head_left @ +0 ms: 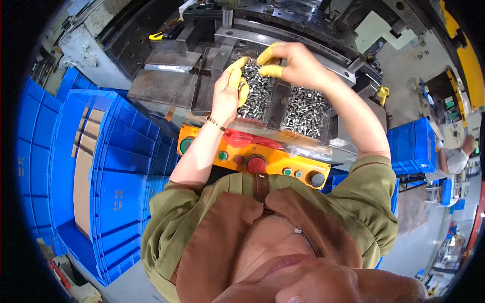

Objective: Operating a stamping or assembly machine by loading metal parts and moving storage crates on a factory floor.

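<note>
Two open-topped metal bins of small silvery rivet-like or screw-like parts sit before me: the left bin's parts [258,98] and the right bin's parts [305,113]. Above the left bin's edge is my left hand [230,90], its yellow-covered fingers curled inward; whatever lies in them is too small to name. My right hand [293,63] reaches in from the right over the same bin. Its yellow-covered thumb and forefinger bend toward the left fingertips in a pinch. Any small part between them cannot be made out.
An orange control panel [275,162] with a red button [256,164] and green buttons lies between my body and the bins. Behind the bins stands a steel press die [283,43]. Blue crates [121,197] stack at left; another blue crate [411,146] stands right. A person [454,159] is farther right.
</note>
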`<state>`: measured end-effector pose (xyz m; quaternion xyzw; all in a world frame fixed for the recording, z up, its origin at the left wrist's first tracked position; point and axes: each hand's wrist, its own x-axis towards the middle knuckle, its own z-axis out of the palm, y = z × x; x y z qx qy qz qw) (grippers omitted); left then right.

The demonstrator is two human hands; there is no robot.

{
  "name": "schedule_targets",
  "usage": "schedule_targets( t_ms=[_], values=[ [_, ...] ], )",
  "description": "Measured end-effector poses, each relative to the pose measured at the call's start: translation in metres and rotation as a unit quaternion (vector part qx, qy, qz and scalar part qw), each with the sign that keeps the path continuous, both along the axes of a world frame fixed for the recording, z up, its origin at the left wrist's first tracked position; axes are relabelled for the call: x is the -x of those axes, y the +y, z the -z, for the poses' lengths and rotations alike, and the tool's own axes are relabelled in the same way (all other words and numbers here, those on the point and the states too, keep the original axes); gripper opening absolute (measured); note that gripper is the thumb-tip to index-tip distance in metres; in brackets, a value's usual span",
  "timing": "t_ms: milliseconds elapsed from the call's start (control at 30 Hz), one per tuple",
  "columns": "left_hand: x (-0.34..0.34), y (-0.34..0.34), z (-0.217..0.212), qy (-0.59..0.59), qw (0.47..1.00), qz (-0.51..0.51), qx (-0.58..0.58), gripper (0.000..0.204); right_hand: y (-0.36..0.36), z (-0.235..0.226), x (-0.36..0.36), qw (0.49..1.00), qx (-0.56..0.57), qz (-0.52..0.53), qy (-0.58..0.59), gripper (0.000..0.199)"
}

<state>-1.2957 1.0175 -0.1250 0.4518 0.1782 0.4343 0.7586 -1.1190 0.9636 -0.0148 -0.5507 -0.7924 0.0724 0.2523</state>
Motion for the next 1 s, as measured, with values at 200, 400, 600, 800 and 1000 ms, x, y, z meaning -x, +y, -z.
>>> schedule_targets(
  t_ms=[200, 400, 600, 800, 1000],
  values=[
    [-0.006, -0.004, -0.001, -0.033, 0.997, -0.063, -0.028, 0.032, -0.003, 0.026, 0.040, 0.999, 0.032, 0.002, 0.023, 0.015],
    [0.015, -0.002, -0.011, -0.007, 0.999, -0.020, -0.033, 0.034, 0.012, 0.024, 0.034, 0.996, 0.027, 0.002, 0.090, 0.014],
    [0.074, 0.030, -0.027, 0.160, 0.890, -0.232, -0.359, 0.034, 0.052, -0.031, -0.050, 0.976, -0.143, 0.166, -0.004, 0.014],
    [0.153, 0.049, -0.012, 0.544, 0.605, -0.343, -0.470, 0.026, 0.111, -0.039, -0.124, 0.907, -0.220, 0.299, -0.198, 0.015],
    [0.169, 0.057, 0.010, 0.629, 0.602, -0.247, -0.425, 0.018, 0.143, -0.029, -0.142, 0.900, -0.143, 0.333, -0.244, 0.017]
  ],
)
